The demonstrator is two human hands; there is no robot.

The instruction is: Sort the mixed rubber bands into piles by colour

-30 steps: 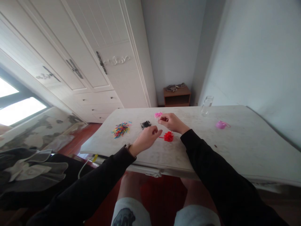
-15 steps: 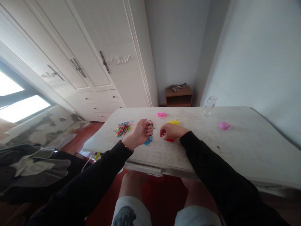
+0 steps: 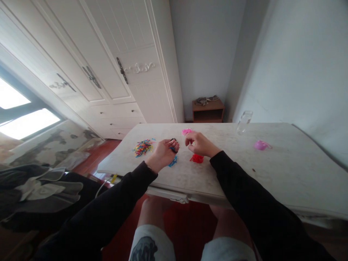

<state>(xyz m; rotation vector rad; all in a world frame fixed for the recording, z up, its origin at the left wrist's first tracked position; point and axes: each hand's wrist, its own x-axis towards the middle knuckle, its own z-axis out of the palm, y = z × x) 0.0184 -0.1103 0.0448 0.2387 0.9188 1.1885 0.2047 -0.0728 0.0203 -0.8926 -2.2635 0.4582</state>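
Note:
My left hand is palm up over the table, its fingers curled loosely around some small blue pieces. Just under it shows a heap of blue pieces, and dark pieces lie behind its fingertips. My right hand hovers to the right, fingers bent and the thumb apart from them; I see nothing held. It covers most of a yellow heap. Close by its wrist is a red heap, and beyond its fingers a pink heap. A mixed multicoloured heap lies left of my left hand.
The pale table carries a clear glass bottle at the back right and a pink round pouch-like thing. A small dark speck lies nearer. A white wardrobe and a brown nightstand stand behind.
My right hand has moved away from me, off the red heap and over the yellow one, and its thumb and fingers have parted. My left fingers have loosened, showing the blue pieces.

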